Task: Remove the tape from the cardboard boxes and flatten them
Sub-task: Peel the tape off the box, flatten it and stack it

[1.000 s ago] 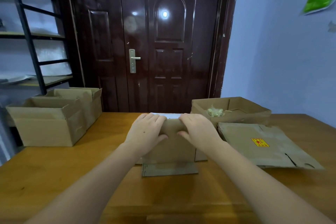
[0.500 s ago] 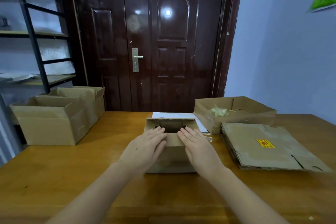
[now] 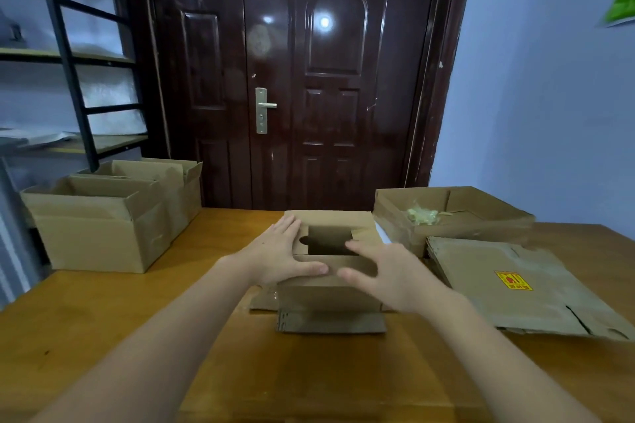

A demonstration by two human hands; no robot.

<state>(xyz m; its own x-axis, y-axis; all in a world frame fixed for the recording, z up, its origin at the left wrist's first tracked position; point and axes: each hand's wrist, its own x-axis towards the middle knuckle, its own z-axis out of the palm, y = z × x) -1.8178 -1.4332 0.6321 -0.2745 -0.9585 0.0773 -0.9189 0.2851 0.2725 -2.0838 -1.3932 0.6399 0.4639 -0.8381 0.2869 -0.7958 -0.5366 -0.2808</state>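
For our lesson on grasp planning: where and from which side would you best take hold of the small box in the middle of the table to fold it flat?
Probably grip the small box by its left and right walls, one hand coming in from each side. It stands upright with its top partly open, so the side walls are exposed, and the left hand and right hand already sit at those edges, fingers straight.

One head-worn wide-angle view looks forward and down across the orange-brown wooden surface (image 3: pixel 103 312), close over both forearms, facing the dark glossy panelled door (image 3: pixel 309 79) beyond the far edge.
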